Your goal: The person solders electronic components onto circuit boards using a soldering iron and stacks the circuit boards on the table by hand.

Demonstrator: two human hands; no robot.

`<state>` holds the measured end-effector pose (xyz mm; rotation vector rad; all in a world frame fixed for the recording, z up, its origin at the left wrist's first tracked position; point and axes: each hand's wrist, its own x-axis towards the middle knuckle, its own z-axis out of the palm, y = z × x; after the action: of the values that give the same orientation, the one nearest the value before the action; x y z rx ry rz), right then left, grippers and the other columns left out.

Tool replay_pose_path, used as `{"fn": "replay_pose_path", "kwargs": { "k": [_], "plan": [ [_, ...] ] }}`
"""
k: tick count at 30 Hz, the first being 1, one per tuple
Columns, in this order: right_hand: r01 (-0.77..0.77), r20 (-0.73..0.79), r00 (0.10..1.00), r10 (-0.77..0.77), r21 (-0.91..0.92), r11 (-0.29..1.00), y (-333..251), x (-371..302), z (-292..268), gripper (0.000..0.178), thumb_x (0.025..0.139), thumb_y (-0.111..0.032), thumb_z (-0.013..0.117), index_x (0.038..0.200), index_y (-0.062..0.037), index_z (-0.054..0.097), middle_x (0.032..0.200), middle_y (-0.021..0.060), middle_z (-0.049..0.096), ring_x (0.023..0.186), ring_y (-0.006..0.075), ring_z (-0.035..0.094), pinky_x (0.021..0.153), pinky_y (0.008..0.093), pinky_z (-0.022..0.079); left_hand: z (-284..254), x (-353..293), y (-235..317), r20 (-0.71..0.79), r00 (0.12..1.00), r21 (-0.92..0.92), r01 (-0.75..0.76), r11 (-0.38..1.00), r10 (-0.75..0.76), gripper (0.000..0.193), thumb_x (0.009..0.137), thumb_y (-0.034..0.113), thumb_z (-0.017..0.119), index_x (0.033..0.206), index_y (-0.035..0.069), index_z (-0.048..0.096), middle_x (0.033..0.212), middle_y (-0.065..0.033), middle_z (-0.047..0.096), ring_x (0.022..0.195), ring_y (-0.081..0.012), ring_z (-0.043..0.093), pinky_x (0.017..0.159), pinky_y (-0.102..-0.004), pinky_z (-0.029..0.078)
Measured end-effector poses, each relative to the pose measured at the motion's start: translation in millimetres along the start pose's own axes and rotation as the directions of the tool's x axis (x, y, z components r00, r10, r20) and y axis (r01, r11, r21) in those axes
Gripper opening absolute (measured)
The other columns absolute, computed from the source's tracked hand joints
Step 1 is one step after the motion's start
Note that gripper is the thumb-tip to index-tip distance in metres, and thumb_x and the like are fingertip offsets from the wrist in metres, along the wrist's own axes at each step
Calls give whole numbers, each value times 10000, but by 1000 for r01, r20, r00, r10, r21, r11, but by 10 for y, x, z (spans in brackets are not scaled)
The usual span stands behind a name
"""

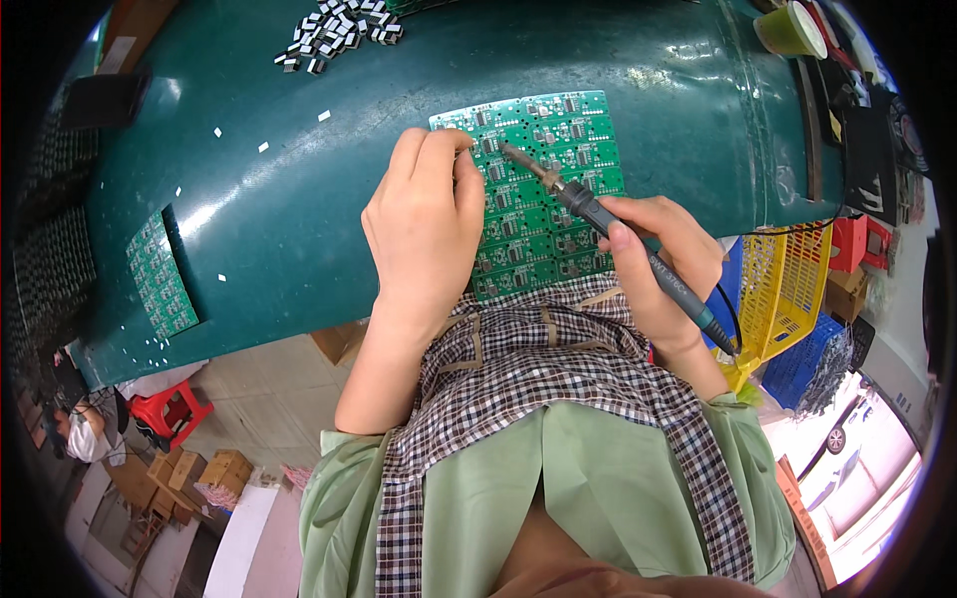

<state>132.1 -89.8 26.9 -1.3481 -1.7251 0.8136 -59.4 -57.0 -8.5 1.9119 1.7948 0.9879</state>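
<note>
A green panel of circuit boards (581,154) lies at the near edge of the table, partly over my checked apron. My right hand (666,249) grips a soldering iron (598,211) by its dark handle, like a pen. The iron's tip points up and left and meets the panel near its upper left part. My left hand (424,204) rests over the panel's left edge with its fingers bent and pinched together close to the tip. Whatever its fingertips hold is too small or hidden to make out.
A pile of small black-and-white parts (339,33) sits at the back of the green table (299,189). Another circuit board panel (158,274) lies at the left. A greenish cup (790,32) stands at the far right, and a yellow basket (788,289) is beside the table.
</note>
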Motion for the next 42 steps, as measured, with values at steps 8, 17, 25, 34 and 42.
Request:
{"fn": "replay_pose_path", "kwargs": {
  "k": [8, 17, 25, 34, 42],
  "plan": [
    [8, 1, 1000, -8, 1, 1000, 12, 16, 21, 179, 793, -11, 652, 969, 21, 650, 762, 133, 646, 651, 212, 626, 584, 283, 478, 36, -20, -20, 51, 998, 31, -26, 999, 25, 86, 803, -1, 612, 885, 26, 608, 786, -86, 571, 688, -219, 605, 596, -330, 471],
    [5, 44, 999, -4, -19, 1000, -47, -18, 14, 193, 787, -21, 668, 975, 19, 650, 779, 129, 652, 654, 209, 631, 591, 281, 486, 71, -31, -9, 85, 996, -16, -25, 1000, 26, 80, 808, 4, 609, 885, 24, 604, 784, -89, 570, 685, -232, 613, 598, -332, 477],
    [64, -42, 997, -66, -58, 996, -10, -85, -17, 189, 762, -12, 674, 948, 22, 661, 734, 124, 648, 612, 208, 624, 549, 280, 480, -3, -56, 21, 66, 998, -35, 3, 999, -1, 103, 783, -32, 614, 873, 16, 600, 793, -94, 559, 688, -220, 593, 609, -316, 474],
    [77, -38, 996, -79, -44, 996, -13, -97, -24, 165, 762, -14, 667, 922, 26, 663, 716, 127, 643, 601, 212, 629, 529, 281, 474, -40, -127, 33, 36, 998, 13, -45, 999, 44, 109, 778, -32, 611, 875, 18, 603, 788, -89, 567, 704, -223, 602, 614, -318, 472],
    [158, 7, 987, -158, -61, 986, 11, -84, -12, 161, 754, -12, 667, 910, 26, 660, 705, 125, 639, 586, 218, 625, 523, 286, 480, 4, -167, 20, 63, 997, -7, -40, 999, 41, 103, 781, -26, 609, 876, 14, 601, 794, -94, 572, 707, -231, 605, 625, -325, 480]
  ]
}}
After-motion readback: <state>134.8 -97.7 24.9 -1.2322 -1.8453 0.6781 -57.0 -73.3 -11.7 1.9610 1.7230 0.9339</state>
